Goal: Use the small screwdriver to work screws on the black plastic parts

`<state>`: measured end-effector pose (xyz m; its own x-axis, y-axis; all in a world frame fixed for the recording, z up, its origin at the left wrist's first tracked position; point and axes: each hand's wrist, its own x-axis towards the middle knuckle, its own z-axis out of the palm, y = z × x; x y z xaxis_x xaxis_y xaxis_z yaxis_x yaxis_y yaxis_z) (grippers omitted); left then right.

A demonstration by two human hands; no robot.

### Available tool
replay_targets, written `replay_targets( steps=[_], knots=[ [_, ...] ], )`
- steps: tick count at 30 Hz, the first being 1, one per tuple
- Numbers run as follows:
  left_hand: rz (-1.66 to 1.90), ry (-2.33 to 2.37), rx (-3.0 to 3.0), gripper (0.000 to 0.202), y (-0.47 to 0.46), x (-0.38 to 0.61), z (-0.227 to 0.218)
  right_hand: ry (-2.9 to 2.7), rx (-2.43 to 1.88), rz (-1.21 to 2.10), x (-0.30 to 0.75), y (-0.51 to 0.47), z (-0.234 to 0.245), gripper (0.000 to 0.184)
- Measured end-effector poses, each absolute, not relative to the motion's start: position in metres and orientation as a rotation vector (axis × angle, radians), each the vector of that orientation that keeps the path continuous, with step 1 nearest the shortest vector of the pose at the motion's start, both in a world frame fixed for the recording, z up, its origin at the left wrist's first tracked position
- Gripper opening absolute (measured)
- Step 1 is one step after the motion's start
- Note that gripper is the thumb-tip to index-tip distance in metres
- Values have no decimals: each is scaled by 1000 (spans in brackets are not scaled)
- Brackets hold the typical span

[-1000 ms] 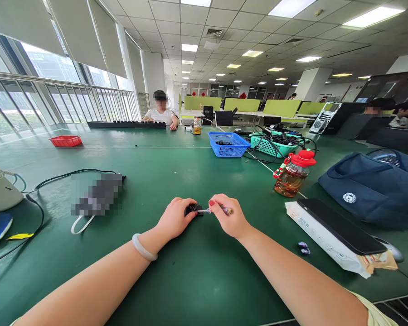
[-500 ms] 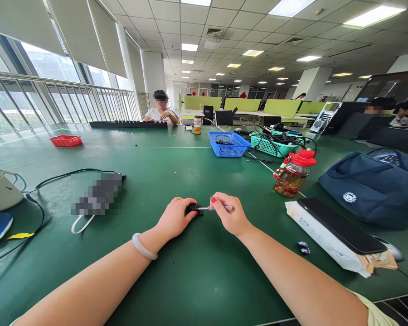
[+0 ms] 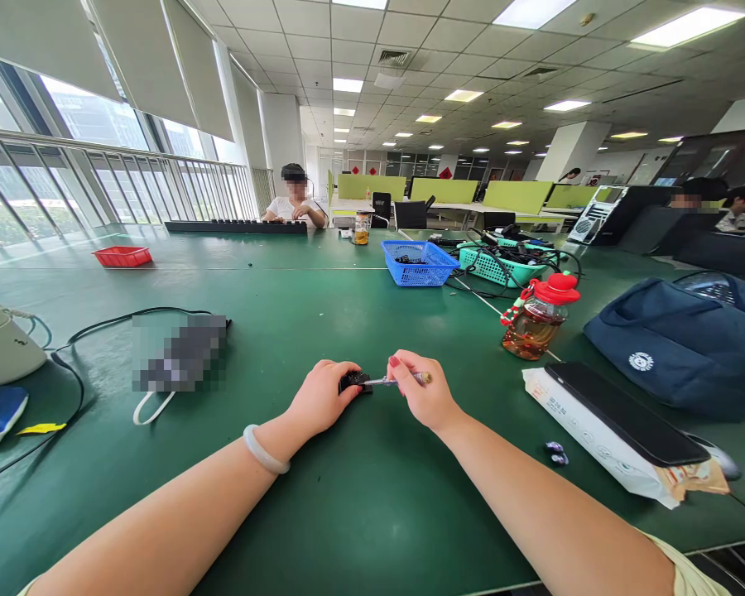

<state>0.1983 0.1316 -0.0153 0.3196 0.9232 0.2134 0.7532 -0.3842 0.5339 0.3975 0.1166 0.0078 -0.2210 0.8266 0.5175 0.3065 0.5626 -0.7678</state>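
Note:
Near the middle of the green table, my left hand (image 3: 320, 399) is closed on a small black part (image 3: 365, 384), holding it down on the tabletop. Its finer details are too small to make out, and the fingers cover its left end. My right hand (image 3: 423, 392) pinches a slim screwdriver (image 3: 381, 382) with a metal shaft. The shaft lies nearly level, pointing left, and its tip meets the black part. A brownish handle end sticks out to the right of the fingers.
Rightward are a bottle with a red lid (image 3: 537, 323), a black phone (image 3: 624, 414) on a white packet and a navy bag (image 3: 683, 339). Further off stand a blue basket (image 3: 419, 269), a green basket of cables (image 3: 502, 269) and a red tray (image 3: 122, 257). A person (image 3: 295, 203) sits opposite.
The view has shifted very slightly. Both hands keep their hold, and the screwdriver's tip stays against the black part, its handle only marginally lower.

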Motion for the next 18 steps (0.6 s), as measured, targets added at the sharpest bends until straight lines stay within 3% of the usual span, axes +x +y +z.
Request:
replay_targets(
  steps=[18],
  knots=[
    [687, 1506, 2249, 29, 131, 198, -15, -1786, -961, 560, 397, 115, 7, 52]
  ],
)
